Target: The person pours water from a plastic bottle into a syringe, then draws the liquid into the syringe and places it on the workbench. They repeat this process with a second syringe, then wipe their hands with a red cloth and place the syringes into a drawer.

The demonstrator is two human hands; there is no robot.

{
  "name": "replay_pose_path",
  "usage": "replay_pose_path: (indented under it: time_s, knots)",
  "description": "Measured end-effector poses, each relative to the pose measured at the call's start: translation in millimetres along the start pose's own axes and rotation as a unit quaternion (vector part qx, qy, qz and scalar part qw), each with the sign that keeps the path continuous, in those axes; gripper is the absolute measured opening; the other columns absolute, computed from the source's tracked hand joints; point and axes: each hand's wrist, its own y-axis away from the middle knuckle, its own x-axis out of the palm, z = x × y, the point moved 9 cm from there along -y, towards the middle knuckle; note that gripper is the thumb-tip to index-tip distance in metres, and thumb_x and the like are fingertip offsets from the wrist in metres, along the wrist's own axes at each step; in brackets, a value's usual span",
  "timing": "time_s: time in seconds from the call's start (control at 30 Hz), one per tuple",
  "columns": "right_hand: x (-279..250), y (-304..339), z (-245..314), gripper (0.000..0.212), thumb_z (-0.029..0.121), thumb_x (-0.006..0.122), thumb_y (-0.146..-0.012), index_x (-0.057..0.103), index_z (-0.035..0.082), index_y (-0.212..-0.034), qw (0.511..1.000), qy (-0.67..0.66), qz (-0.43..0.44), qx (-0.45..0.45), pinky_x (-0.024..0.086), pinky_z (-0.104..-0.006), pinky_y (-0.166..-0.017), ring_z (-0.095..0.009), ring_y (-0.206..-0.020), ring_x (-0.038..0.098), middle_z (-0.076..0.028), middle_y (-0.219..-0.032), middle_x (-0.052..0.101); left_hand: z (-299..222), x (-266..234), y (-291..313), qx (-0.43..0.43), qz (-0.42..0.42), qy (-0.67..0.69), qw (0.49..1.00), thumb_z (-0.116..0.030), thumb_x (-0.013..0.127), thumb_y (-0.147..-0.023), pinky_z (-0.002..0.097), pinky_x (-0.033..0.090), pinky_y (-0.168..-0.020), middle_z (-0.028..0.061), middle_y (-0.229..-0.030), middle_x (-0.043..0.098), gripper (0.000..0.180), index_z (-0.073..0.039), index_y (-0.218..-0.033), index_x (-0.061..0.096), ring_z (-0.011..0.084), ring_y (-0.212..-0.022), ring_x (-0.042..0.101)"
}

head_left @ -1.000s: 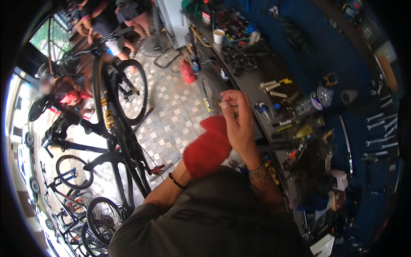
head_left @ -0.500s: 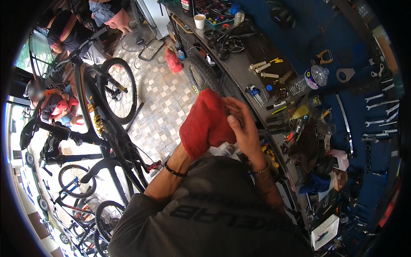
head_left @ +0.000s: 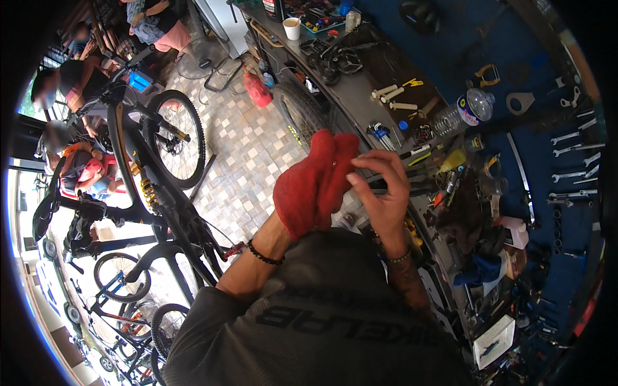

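A red cloth [head_left: 302, 193] covers my left hand [head_left: 273, 237], and only the wrist with a beaded bracelet shows below it. The hand is closed in the cloth's folds, though its fingers are hidden. A tiny shiny piece [head_left: 334, 163] sits against the upper part of the cloth, too small to name. Just to the right, my right hand [head_left: 384, 186] is raised with thumb and fingers curved and apart. Its fingertips are close beside the cloth, with nothing visible between them.
A black full-suspension mountain bike [head_left: 145, 174] stands to my left. On my right runs a workbench [head_left: 360, 96] with a plastic bottle [head_left: 473, 106], a paper cup [head_left: 291, 28] and tools. Wrenches [head_left: 570, 175] hang on the blue wall. Several people are at the far left.
My right hand has drawn back slightly rightward from the cloth, its fingers curling. The cloth's folds have shifted, and the tiny shiny piece now shows.
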Motion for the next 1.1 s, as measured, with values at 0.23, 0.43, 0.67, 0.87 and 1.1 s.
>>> replay_pose_path:
  time_s: [0.23,0.43,0.67,0.87,1.1]
  knots:
    - [3.4,-2.2,-2.6,0.021,0.0,0.086,-0.083,0.081,0.005,-0.102,0.999,-0.014,-0.003,0.031,0.055,-0.0312,-0.076,-0.019,-0.092,0.068,-0.007,-0.105,0.065,-30.4,-4.3,-0.8,0.029,0.013,-0.077,0.997,-0.017,0.076,-0.083,0.0439,0.054,-0.074,0.0157,-0.099,0.067,0.039,-0.011,-0.12,0.064,0.04,-0.087,0.068]
    - [0.0,2.7,-4.3,0.02,-0.004,0.083,-0.084,0.079,0.004,-0.102,0.997,-0.062,-0.001,0.051,0.055,-0.0305,-0.082,-0.018,-0.096,0.068,-0.007,-0.107,0.067,-43.6,-8.7,7.8,0.097,-0.028,-0.113,0.988,-0.019,0.076,-0.082,0.0455,0.054,-0.076,0.0163,-0.103,0.066,0.038,-0.012,-0.118,0.065,0.04,-0.097,0.067]
    - [0.8,22.9,-34.0,0.017,-0.006,0.081,-0.087,0.078,0.001,-0.102,0.973,-0.186,-0.029,0.13,0.054,-0.0316,-0.092,-0.02,-0.101,0.07,-0.01,-0.107,0.071,-44.9,-2.3,11.4,0.139,-0.012,-0.076,0.987,-0.023,0.081,-0.074,0.047,0.054,-0.08,0.0173,-0.104,0.064,0.045,-0.008,-0.113,0.064,0.0425,-0.098,0.065]
    - [1.1,19.9,-5.5,0.018,-0.004,0.082,-0.086,0.079,0.001,-0.102,0.997,-0.039,0.015,0.068,0.055,-0.0331,-0.088,-0.021,-0.097,0.071,-0.01,-0.104,0.072,-42.5,5.7,13.9,0.146,0.036,-0.199,0.968,-0.022,0.081,-0.069,0.0473,0.056,-0.086,0.0166,-0.113,0.067,0.051,-0.007,-0.116,0.068,0.0405,-0.104,0.067]
    - [4.2,40.4,-27.1,0.018,-0.006,0.08,-0.083,0.077,0.0,-0.099,0.989,-0.048,-0.028,0.136,0.058,-0.0374,-0.082,-0.027,-0.093,0.071,-0.011,-0.101,0.071,-21.9,-1.3,35.9,0.273,-0.097,-0.129,0.948,-0.012,0.076,-0.083,0.0486,0.057,-0.088,0.0189,-0.122,0.069,0.053,-0.002,-0.133,0.063,0.043,-0.109,0.068]
